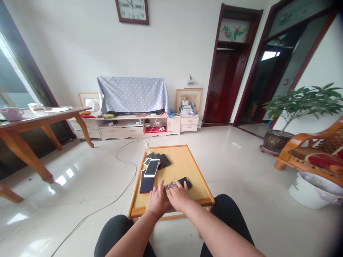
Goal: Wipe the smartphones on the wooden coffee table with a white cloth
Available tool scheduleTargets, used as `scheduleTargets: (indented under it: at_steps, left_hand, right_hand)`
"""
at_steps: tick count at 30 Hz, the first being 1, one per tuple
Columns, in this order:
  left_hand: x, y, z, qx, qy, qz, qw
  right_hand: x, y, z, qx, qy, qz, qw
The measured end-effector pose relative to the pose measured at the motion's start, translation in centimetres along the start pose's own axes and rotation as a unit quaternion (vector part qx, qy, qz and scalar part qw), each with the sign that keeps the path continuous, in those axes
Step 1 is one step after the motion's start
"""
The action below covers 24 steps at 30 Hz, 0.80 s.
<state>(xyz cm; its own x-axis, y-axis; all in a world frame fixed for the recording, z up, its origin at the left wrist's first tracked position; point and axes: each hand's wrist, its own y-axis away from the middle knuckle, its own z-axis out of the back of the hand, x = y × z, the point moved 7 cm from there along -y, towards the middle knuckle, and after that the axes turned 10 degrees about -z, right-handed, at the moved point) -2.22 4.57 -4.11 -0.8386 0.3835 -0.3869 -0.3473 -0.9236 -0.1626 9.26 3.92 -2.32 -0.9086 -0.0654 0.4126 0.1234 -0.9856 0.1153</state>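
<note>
My left hand (157,200) and my right hand (177,197) meet above the near part of a small wooden table (178,157). Their fingers close around a small greyish thing (171,184), mostly hidden by the hands, whose kind I cannot make out. Just past my right fingertips lies a black phone (187,183), partly covered by them. Left of the hands, a dark blue phone (146,185) lies flat near the table's edge. Beyond it a white-framed phone (152,168) rests on other phones, with a dark phone (165,161) beside it.
A pump bottle (147,146) stands at the small table's far left corner. A cable (125,162) runs over the floor on the left, near a larger wooden table (77,114). To the right are a white bucket (308,192) and a wooden chair (297,144). My knees flank the small table.
</note>
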Motion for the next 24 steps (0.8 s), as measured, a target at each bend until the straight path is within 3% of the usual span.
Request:
scheduleTargets:
  at_steps: [10, 12, 17, 19, 24]
  left_hand:
    - [-1.1, -0.1, 0.6, 0.011, -0.06, -0.037, 0.997]
    - [-1.2, -0.1, 0.6, 0.007, -0.059, -0.04, 0.997]
    - [-1.3, -0.1, 0.5, 0.003, -0.061, -0.052, 0.997]
    - [-1.3, -0.2, 0.4, 0.004, -0.066, -0.06, 0.996]
    - [-1.7, -0.3, 0.2, 0.012, -0.081, -0.088, 0.993]
  right_hand:
    - [-7.8, -1.5, 2.1, -0.068, 0.034, -0.176, 0.982]
    - [-7.2, -0.7, 1.6, -0.078, 0.031, -0.152, 0.985]
    - [-3.8, 2.4, -0.6, -0.096, -0.001, -0.006, 0.995]
    - [-4.4, 2.9, -0.3, -0.125, -0.012, -0.001, 0.992]
    - [-8.9, 2.1, 2.6, -0.222, -0.047, -0.049, 0.973]
